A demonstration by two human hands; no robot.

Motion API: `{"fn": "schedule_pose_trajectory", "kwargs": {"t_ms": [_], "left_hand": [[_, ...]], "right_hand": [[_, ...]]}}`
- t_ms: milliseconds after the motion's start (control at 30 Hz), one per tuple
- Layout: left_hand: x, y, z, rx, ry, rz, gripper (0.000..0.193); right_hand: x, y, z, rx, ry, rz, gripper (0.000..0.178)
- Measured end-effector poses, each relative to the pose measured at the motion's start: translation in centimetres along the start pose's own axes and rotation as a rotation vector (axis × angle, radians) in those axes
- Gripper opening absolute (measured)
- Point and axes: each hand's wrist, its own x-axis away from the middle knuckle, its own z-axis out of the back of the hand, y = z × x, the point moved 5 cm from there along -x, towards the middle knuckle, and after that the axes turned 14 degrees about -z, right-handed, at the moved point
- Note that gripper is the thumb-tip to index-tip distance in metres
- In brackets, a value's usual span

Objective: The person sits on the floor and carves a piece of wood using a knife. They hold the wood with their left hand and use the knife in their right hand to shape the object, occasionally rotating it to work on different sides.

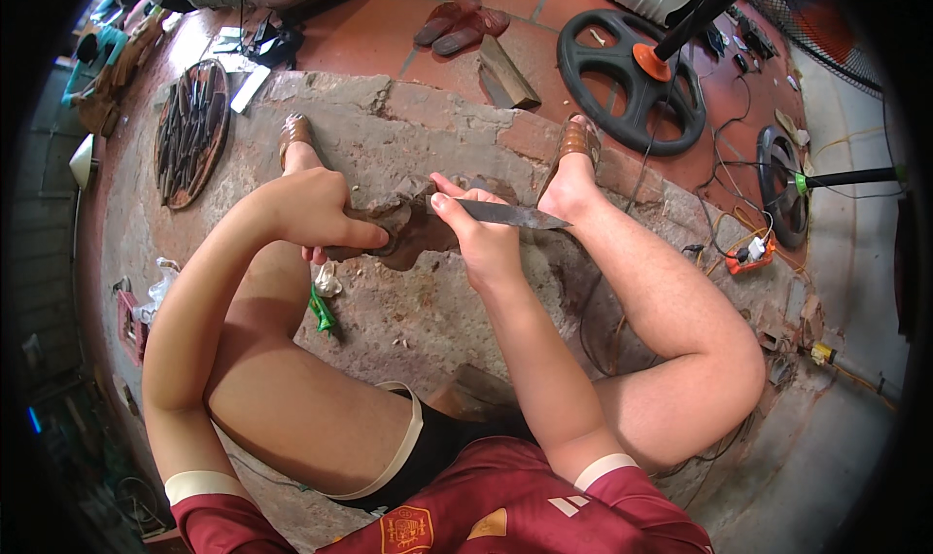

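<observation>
My left hand [316, 212] is closed round a rough, dark brown piece [384, 225] whose kind I cannot make out. Beside it, my right hand [483, 238] grips a grey knife blade [515, 215], its thumb near the broad end and the tip pointing right. Between the hands, part of a rough brown block [426, 235] shows just above the ground. Whether the blade touches the brown piece or the block is hidden by my fingers. Both hands are held between my spread knees.
A round basket [222, 131] of dark, long pieces lies at the left. Red slippers [460, 25] and a wooden block [507, 74] rest on the tiles ahead. At the right stand a fan's black wheel-shaped base [593, 92], cables and an orange power strip [751, 256].
</observation>
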Motion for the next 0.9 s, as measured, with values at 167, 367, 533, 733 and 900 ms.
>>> {"fn": "schedule_pose_trajectory", "kwargs": {"t_ms": [167,367,533,733,900], "left_hand": [[0.0,0.0,0.1,-0.043,0.021,-0.028,0.067],[-0.1,-0.1,0.0,-0.030,0.042,-0.039,0.067],[-0.6,-1.2,-0.1,0.029,0.109,-0.003,0.069],[-0.9,-1.4,-0.1,0.024,0.113,-0.026,0.070],[-1.1,-1.5,-0.1,0.156,0.200,-0.063,0.054]], "right_hand": [[0.3,0.0,-0.5,0.094,-0.012,0.026,0.018],[-0.2,0.4,0.6,0.028,0.004,0.022,0.020],[0.2,0.3,0.2,0.075,-0.047,0.016,0.019],[0.0,0.7,0.0,0.082,0.015,0.066,0.021],[-0.2,0.5,0.0,0.089,0.043,0.065,0.020]]}}
